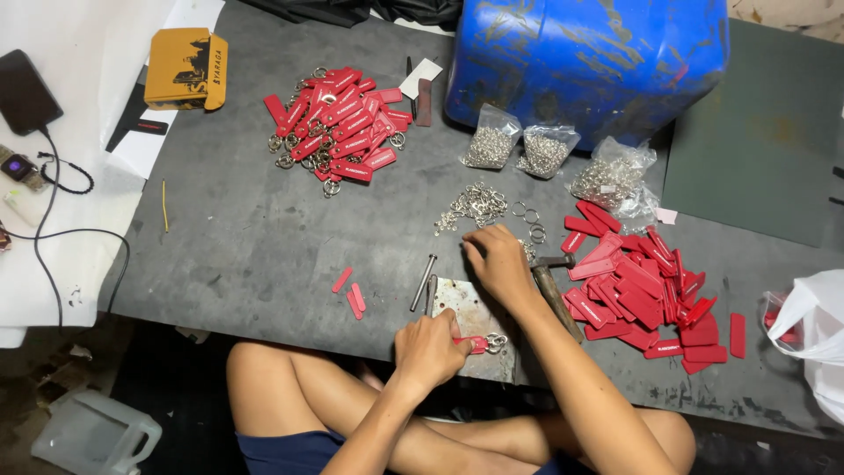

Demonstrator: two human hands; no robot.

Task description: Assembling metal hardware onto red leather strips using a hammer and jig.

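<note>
My left hand point(428, 350) is closed on a red keychain tag point(473, 344) with a metal ring at its end, held over a worn metal plate point(464, 303) at the table's near edge. Reaching past the plate, my right hand point(498, 261) has its fingers down on the table among loose metal rings point(473, 207). A hammer point(554, 290) lies under my right wrist. A heap of plain red tags point(642, 286) lies right of my right hand. At the back left sits a pile of red tags with rings attached point(338, 132).
A large blue drum point(585, 62) stands at the back, with clear bags of metal rings point(545, 151) before it. A metal punch rod point(423, 282) and three loose red tags point(350, 292) lie left of the plate. A yellow box point(185, 69), a phone and cables lie far left. A white bag point(813, 330) is at the right edge.
</note>
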